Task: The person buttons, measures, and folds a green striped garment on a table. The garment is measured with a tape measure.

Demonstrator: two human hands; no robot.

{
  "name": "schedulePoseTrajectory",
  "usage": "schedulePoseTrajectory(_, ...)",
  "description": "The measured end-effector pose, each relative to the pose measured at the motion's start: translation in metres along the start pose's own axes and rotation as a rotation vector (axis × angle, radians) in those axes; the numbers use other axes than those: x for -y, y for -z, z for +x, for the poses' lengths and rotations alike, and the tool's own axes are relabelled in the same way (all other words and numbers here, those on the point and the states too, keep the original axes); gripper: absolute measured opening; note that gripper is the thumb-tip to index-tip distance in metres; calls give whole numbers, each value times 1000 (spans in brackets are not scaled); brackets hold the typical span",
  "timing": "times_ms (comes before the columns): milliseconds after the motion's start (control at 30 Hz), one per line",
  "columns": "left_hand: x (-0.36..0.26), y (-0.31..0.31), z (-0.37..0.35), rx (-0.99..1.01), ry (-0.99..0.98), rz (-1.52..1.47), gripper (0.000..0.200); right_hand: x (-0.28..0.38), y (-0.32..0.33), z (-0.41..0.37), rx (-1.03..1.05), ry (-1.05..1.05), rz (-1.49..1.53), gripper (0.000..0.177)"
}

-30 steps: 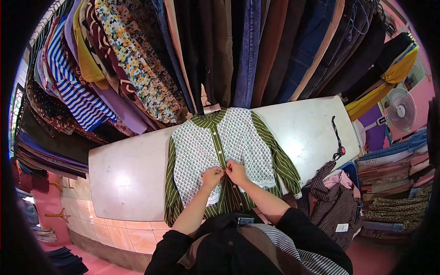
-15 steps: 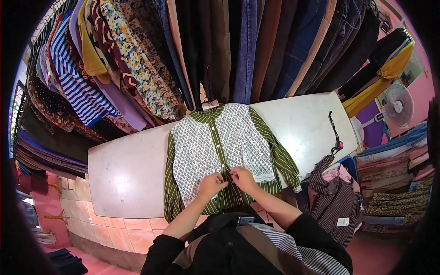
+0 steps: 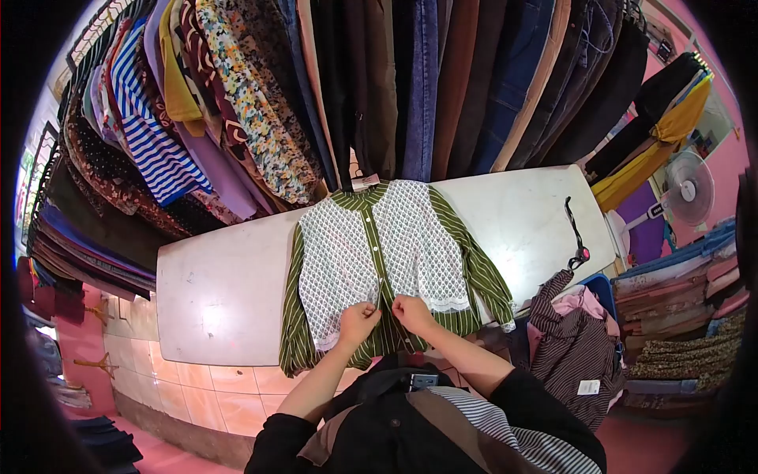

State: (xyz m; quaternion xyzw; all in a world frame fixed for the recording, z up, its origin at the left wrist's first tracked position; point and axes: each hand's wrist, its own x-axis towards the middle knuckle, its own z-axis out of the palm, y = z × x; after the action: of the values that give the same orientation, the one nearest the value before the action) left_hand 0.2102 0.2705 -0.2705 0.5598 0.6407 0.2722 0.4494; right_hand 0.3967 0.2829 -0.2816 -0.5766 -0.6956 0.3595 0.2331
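Observation:
A green striped shirt with white patterned panels (image 3: pixel 335 245) lies front up on the white table (image 3: pixel 213 292), its collar toward the hanging clothes. Its button placket is closed in the upper part and parted lower down. Pinched on one edge of the placket is my left hand (image 3: pixel 360 322), fingers closed. My right hand (image 3: pixel 412 314) pinches the other edge, a small gap away from the left. The fingertips partly hide the cloth edges between them.
Hanging trousers (image 3: pixel 474 87) and tops (image 3: pixel 158 142) line the far side. A black strap with a red piece (image 3: pixel 580 254) lies at the table's right. Beyond are a dark striped garment over a blue bin (image 3: pixel 572 347), folded stacks (image 3: pixel 679 316) and a fan (image 3: pixel 685 188).
Both hands have shifted slightly left, and the lower placket edges are spread apart more. The view has shifted a little.

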Motion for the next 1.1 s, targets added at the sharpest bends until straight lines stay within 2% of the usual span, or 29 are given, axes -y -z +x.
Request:
schedulePoseTrajectory(100,-10,-6,-3,-6,-4,-132,18,19,-1,1,-7,17,44,9)
schedulePoseTrajectory(167,-17,-14,-10,-53,-17,23,17,27,1,-1,-25,-38,70,8)
schedulePoseTrajectory(233,-17,-25,-10,-117,-32,135,17,6,-15,-3,-38,-75,133,10)
schedulePoseTrajectory(300,-12,-35,-11,-142,-31,135,19,-7,-25,-8,-80,-67,180,10)
schedulePoseTrajectory(433,0,-41,-12,-163,-35,84,21,-24,-35,-5,-45,-181,380,7)
schedulePoseTrajectory(633,18,-43,-12,-121,-103,-5,21,-22,-33,-8,-79,-160,325,7)
schedulePoseTrajectory(733,32,-45,-11,-23,11,-332,19,-22,-32,-8,-87,-150,306,8)
schedulePoseTrajectory(833,34,-48,-10,-6,103,-432,18,-19,-28,-5,-64,-173,264,11)
schedulePoseTrajectory(933,40,-54,-2,-19,92,-393,16,-17,-24,-5,-58,-182,234,14)
schedulePoseTrajectory(1033,32,-56,-2,-71,79,-230,13,-19,-28,-4,-104,-162,197,14)
schedulePoseTrajectory(1100,30,-54,0,-26,99,-257,12,-22,-31,-3,-126,-168,186,14)
